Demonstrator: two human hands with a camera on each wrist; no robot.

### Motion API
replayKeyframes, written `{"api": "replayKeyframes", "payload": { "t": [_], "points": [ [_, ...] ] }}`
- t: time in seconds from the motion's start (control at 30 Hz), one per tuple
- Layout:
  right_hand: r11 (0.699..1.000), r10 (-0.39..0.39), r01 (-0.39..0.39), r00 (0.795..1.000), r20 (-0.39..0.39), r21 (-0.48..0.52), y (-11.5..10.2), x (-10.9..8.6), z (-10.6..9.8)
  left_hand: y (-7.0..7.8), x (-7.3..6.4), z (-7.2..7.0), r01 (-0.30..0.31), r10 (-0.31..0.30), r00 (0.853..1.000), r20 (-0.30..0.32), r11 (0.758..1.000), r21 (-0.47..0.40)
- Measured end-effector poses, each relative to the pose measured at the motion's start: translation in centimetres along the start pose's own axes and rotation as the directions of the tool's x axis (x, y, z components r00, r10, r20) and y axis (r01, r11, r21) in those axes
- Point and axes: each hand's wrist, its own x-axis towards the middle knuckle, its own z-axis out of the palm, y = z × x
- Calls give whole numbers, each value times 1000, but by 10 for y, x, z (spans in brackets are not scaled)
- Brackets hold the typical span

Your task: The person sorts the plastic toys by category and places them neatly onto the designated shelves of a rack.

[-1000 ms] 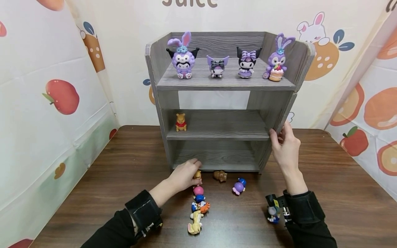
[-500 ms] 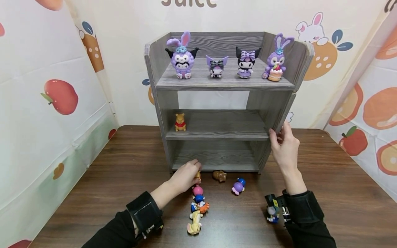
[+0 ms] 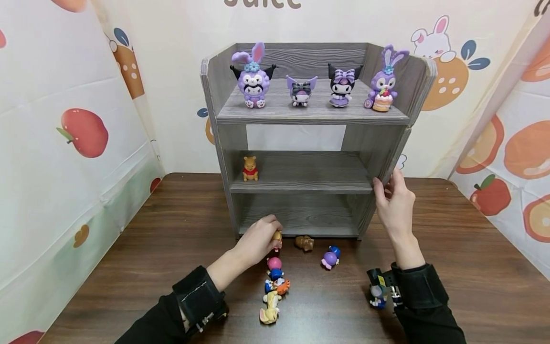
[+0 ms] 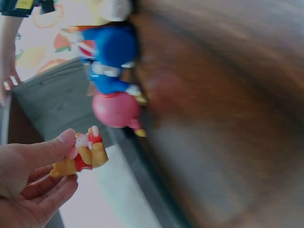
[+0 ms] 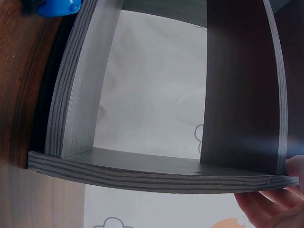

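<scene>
My left hand (image 3: 258,239) pinches a small yellow bear figurine in red (image 4: 85,159) between thumb and fingers, in front of the shelf's bottom board. The left wrist view shows a small pink figure attached to the bear's front. My right hand (image 3: 396,205) grips the right side panel of the grey wooden display shelf (image 3: 301,188) at the middle board's height; in the right wrist view the thumb and fingers straddle the panel edge (image 5: 156,183). Below my left hand, a row of lying figurines begins with a round pink one (image 3: 274,263) and a blue one (image 3: 276,274).
The row ends with an orange-and-blue figurine (image 3: 281,287) and a pale yellow one (image 3: 269,308). A brown figurine (image 3: 304,243) and a purple-and-blue one (image 3: 330,258) lie rightward. Another (image 3: 378,297) is by my right wrist. Several purple figurines stand on the top board, one bear (image 3: 250,168) on the middle.
My left hand has lifted the bear figurine slightly from the far end of the row, turning it a little. My right hand stays on the shelf's side panel.
</scene>
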Motion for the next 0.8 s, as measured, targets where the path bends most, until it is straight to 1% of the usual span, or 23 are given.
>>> {"api": "replayKeyframes", "payload": {
  "t": [0.1,0.27,0.5,0.67,0.8],
  "points": [
    [1000,-3,3,1000,-3,2,0,0,0,8,2,-9,-27,26,999,-44,1000,-10],
    [1000,-6,6,1000,-11,3,-1,1,-1,23,7,-26,-65,63,992,-110,998,-17],
    [1000,4,-4,1000,-16,0,-1,1,-1,41,17,-51,-115,111,979,-174,993,-13],
    [1000,-1,1,1000,-15,-5,0,1,-1,47,26,-67,-110,104,970,-219,994,-17],
    [1000,0,0,1000,-6,-4,0,0,0,47,35,-75,-84,77,965,-251,996,-19]
  ]
}}
